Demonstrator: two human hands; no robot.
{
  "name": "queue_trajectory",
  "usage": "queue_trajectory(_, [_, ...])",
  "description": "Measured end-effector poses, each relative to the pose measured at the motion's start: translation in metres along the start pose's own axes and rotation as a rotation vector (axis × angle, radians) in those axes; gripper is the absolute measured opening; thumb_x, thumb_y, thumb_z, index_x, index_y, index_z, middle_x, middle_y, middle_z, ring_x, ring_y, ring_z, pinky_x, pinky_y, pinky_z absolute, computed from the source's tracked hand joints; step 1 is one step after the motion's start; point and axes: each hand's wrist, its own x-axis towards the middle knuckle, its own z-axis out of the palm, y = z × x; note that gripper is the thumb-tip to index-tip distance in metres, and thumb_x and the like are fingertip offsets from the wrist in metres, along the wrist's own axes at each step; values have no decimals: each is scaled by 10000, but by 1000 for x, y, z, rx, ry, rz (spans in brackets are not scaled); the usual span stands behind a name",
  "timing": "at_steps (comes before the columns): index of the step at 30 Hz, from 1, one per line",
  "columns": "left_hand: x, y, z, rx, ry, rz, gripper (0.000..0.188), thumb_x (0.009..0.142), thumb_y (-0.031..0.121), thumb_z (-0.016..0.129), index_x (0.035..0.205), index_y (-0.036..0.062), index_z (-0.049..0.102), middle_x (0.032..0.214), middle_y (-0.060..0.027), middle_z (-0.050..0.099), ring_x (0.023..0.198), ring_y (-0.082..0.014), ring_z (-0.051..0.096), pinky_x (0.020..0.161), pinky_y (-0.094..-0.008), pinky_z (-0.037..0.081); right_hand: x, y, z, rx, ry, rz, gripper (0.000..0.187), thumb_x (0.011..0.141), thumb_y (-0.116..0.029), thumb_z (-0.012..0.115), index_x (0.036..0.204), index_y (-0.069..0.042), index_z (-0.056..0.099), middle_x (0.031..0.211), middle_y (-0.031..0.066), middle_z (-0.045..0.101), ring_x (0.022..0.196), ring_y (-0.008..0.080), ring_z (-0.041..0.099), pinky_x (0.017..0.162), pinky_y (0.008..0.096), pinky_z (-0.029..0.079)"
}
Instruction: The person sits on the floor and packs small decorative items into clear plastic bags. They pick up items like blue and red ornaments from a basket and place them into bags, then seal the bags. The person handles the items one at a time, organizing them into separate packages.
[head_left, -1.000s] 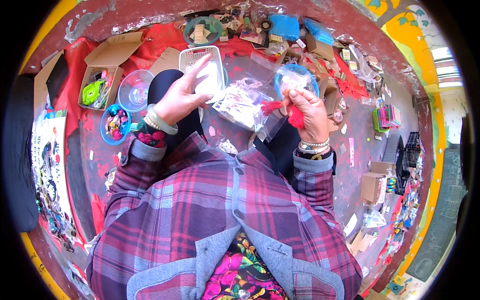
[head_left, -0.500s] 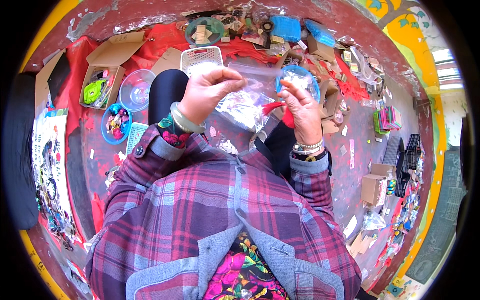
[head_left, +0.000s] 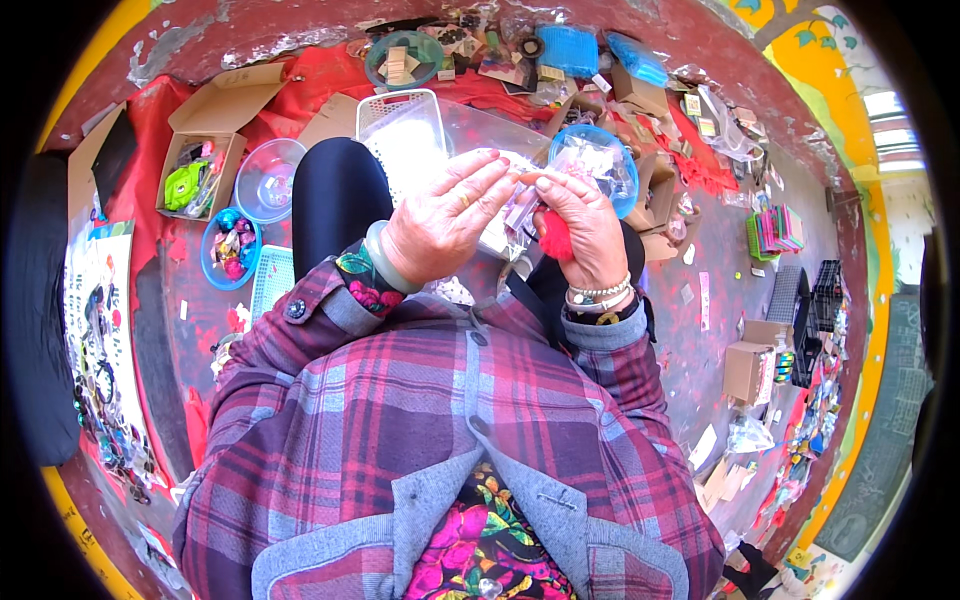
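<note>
My left hand [head_left: 445, 225] and my right hand [head_left: 585, 225] meet over my lap, fingertips touching around a small clear plastic bag [head_left: 515, 215]. My right hand also clasps a red tassel-like piece [head_left: 556, 235] against its palm. The left hand's fingers pinch the bag's top edge. A clear bag of small pieces [head_left: 590, 165] lies just beyond my right hand, over a blue-rimmed bowl [head_left: 620, 150]. A white plastic basket [head_left: 400, 125] sits beyond my left hand.
On the floor to the left stand an open cardboard box [head_left: 215, 130] with a green item, a clear bowl [head_left: 265, 180] and a blue bowl of colourful bits [head_left: 230, 248]. Small boxes, blue lids and packets crowd the far side and the right.
My left hand has come away from the white basket and moved right to join my right hand on the small clear bag. Both hands drew closer to my body.
</note>
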Motion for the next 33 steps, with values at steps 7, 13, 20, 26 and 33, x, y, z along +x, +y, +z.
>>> queue_trajectory(7, [-6, 3, -3, -288, -116, -199, 339, 756, 64, 621, 1083, -7, 565, 1082, -183, 579, 1055, -304, 551, 872, -376, 456, 3, -2, -16, -392, -22, -156, 214, 846, -48, 525, 1030, 13, 616, 834, 1, 615, 709, 44, 540, 620, 179, 435])
queue_trajectory(13, [2, -12, 3, -470, -110, -465, 605, 730, 190, 715, 1257, 66, 445, 1300, -167, 414, 1048, -215, 526, 642, -250, 520, 0, -13, -20, -646, -191, -116, 236, 795, -26, 519, 994, -14, 646, 763, 5, 619, 640, 57, 537, 565, 213, 439])
queue_trajectory(20, [7, -28, 9, -781, -339, -469, 410, 724, 194, 724, 1050, 39, 531, 1153, -116, 512, 1011, -158, 523, 680, -251, 505, 1, -11, -14, -1043, -293, -407, 234, 734, -37, 537, 926, -72, 666, 708, 114, 625, 610, 207, 606, 553, 282, 459])
queue_trajectory(26, [2, -19, 12, -1045, -262, -894, 194, 751, 108, 661, 881, 16, 550, 861, -17, 551, 797, -75, 526, 700, -210, 458, -2, -12, -3, -1121, -91, -503, 159, 739, -69, 575, 883, -82, 638, 678, 85, 615, 614, 213, 614, 549, 290, 467])
queue_trajectory(33, [-2, -19, 18, -798, -136, -903, 221, 669, -19, 488, 877, 9, 557, 840, -31, 549, 777, -109, 534, 741, -244, 440, 1, -11, 2, -1184, -71, -614, 138, 738, -86, 589, 869, -99, 630, 687, 70, 620, 615, 204, 616, 540, 290, 464])
